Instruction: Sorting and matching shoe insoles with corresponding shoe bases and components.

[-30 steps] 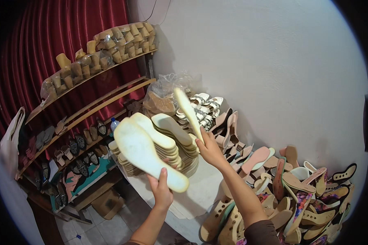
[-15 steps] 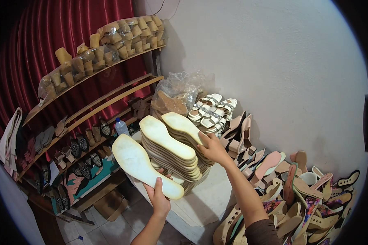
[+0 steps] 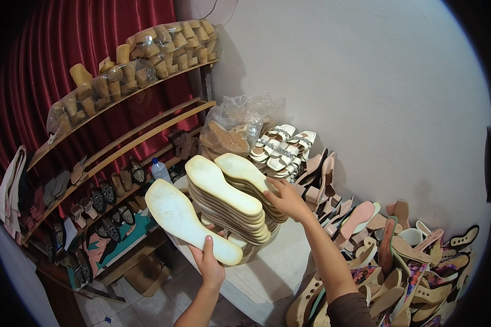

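My left hand (image 3: 208, 262) grips a cream shoe sole (image 3: 174, 210) by its narrower end, thumb on top and fingers underneath. It is tilted, beside the left side of a tall stack of similar soles (image 3: 223, 188). My right hand (image 3: 287, 199) is at a second stack of soles (image 3: 239, 168), just right of the first. Its thumb and fingers close across the lower end of the top sole there. How many soles lie under those fingers is hidden. Both stacks rest on a white table (image 3: 267, 278).
White sandals (image 3: 281, 150) and a clear plastic bag (image 3: 232, 131) stand behind the stacks. Piled sandals and footbeds (image 3: 398, 261) crowd the right side. On the left, a wooden rack (image 3: 147, 131) holds shoes and bagged heels (image 3: 174, 46); a water bottle (image 3: 159, 170) stands nearby.
The sole in my left hand has shifted slightly left, together with that hand. My right hand remains on the right-hand stack. The whole view has shifted a little.
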A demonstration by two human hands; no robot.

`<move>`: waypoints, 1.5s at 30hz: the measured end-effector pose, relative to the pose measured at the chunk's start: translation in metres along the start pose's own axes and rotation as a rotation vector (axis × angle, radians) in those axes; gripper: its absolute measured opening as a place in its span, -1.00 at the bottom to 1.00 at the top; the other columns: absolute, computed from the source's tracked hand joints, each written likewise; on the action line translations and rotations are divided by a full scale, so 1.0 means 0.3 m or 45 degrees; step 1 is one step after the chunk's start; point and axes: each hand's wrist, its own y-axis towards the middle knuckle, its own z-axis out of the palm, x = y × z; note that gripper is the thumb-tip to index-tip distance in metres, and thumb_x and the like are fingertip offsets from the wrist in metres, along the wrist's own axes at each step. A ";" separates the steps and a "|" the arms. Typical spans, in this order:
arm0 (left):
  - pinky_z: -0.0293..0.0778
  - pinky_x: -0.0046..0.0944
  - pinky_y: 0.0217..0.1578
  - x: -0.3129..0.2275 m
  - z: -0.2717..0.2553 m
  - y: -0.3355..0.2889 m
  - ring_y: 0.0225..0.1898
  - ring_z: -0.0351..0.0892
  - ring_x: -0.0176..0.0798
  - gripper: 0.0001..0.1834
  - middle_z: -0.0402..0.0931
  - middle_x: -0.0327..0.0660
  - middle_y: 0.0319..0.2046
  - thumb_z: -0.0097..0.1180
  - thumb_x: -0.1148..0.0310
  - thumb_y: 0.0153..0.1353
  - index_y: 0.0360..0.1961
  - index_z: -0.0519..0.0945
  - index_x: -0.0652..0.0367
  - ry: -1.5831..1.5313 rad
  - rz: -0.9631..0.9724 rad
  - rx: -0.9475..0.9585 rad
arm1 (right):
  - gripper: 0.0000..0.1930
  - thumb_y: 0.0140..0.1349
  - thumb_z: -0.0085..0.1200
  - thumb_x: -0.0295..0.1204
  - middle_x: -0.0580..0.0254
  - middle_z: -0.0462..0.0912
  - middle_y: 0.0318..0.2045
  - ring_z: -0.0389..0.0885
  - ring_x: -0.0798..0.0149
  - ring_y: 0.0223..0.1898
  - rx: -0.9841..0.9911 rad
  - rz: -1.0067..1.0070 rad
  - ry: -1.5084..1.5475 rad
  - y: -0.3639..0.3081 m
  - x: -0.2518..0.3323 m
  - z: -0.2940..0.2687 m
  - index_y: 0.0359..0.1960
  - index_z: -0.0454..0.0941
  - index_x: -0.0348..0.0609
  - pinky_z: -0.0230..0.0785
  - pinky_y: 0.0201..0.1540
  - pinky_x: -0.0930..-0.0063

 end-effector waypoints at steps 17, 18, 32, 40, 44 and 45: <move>0.43 -0.15 -0.17 -0.010 0.028 -0.020 -0.18 0.45 -0.16 -0.52 0.31 -0.05 -0.04 -0.28 0.39 0.30 0.22 -0.03 0.04 0.000 0.017 0.040 | -0.63 0.17 -0.06 -0.32 -0.07 0.41 -0.13 0.40 -0.03 -0.08 -0.482 -0.377 -0.046 -0.127 0.120 -0.047 -0.03 0.39 -0.26 0.24 -0.01 0.26; 0.43 -0.14 -0.16 -0.009 0.023 -0.018 -0.18 0.45 -0.14 -0.55 0.31 -0.05 -0.03 -0.32 0.31 0.33 0.22 -0.02 0.03 0.012 0.008 0.042 | -0.65 0.17 -0.05 -0.33 -0.06 0.39 -0.12 0.38 -0.02 -0.06 -0.495 -0.468 -0.070 -0.160 0.165 -0.044 -0.04 0.39 -0.25 0.22 0.00 0.29; -0.07 -0.14 0.24 -0.039 0.110 0.112 0.27 0.00 -0.14 -0.45 -0.01 -0.04 0.25 -0.51 0.15 0.37 0.29 -0.14 0.19 0.078 0.021 0.314 | -0.48 -0.01 0.16 -0.35 -0.12 0.40 -0.13 0.43 -0.04 -0.16 -0.398 -0.700 -0.224 -0.240 0.373 0.046 0.03 0.37 -0.22 0.33 -0.12 0.22; -0.32 -0.14 0.29 -0.014 0.062 0.231 0.35 -0.28 -0.12 -0.40 -0.21 -0.04 0.32 -0.54 0.09 0.35 0.31 -0.14 0.22 0.622 0.292 0.283 | -0.59 0.05 0.07 -0.29 -0.03 0.45 -0.19 0.40 -0.03 -0.18 -0.420 -0.604 -0.408 -0.106 0.303 0.036 -0.05 0.45 -0.14 0.23 -0.07 0.16; -0.34 -0.15 0.29 -0.009 0.049 0.238 0.35 -0.30 -0.14 -0.40 -0.22 -0.05 0.33 -0.54 0.10 0.35 0.30 -0.14 0.23 0.629 0.252 0.248 | -0.60 0.08 0.05 -0.25 -0.03 0.46 -0.19 0.40 -0.03 -0.17 -0.362 -0.563 -0.366 -0.093 0.289 0.061 -0.04 0.45 -0.13 0.19 0.00 0.12; -0.35 -0.16 0.30 -0.003 0.043 0.244 0.35 -0.30 -0.15 -0.40 -0.22 -0.05 0.33 -0.54 0.10 0.35 0.30 -0.14 0.23 0.626 0.252 0.259 | -0.60 0.09 0.04 -0.25 -0.03 0.46 -0.18 0.40 -0.03 -0.16 -0.342 -0.550 -0.372 -0.091 0.284 0.068 -0.04 0.45 -0.13 0.17 0.02 0.10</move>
